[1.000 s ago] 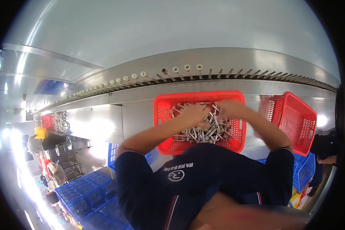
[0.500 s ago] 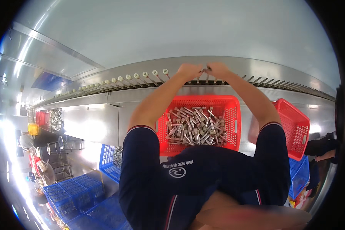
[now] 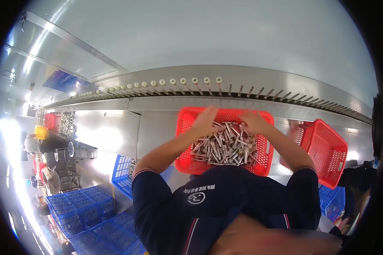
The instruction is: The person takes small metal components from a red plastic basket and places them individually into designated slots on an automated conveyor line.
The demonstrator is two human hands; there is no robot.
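Observation:
Both hands are above the red plastic basket (image 3: 266,163), which holds a heap of short silvery metal rods with wider tan heads (image 3: 225,144). My left hand (image 3: 205,121) is over the heap's far left part, its fingers stretched toward the basket's far rim and blurred by motion. At the far right of the heap, my right hand (image 3: 255,122) has its fingers spread and slightly bent, also blurred. Nothing shows in either hand. Whether the fingertips touch the rods, I cannot tell.
Beyond the basket runs a long metal rail with bare upright pins (image 3: 261,92) on the right and pale ring-topped pieces (image 3: 195,80) standing on the left. Another red basket (image 3: 327,151) is at the right. Blue crates (image 3: 81,208) stand at lower left.
Both hands have left the rail and come down over the red basket. Ring-topped pieces now show on the rail where the hands were. The whole view has shifted slightly.

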